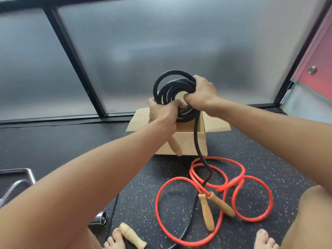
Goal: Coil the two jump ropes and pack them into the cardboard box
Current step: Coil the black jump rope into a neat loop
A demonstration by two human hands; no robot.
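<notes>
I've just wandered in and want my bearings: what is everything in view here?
black rope: one, black, coiled, held above the box, tail trailing to floor
red rope: one, red, loose loops on floor
wooden handles: four, tan; two on the red rope, one hanging under the left hand, one by a foot
cardboard box: one, brown, open, on floor by the window
window panels: several, frosted grey, black frames
floor: black, speckled
metal pieces: silver, left edge, cut off
left hand: one, grips the coil's lower left
right hand: one, grips the coil's right side
feet: two, bare, bottom edge
</notes>
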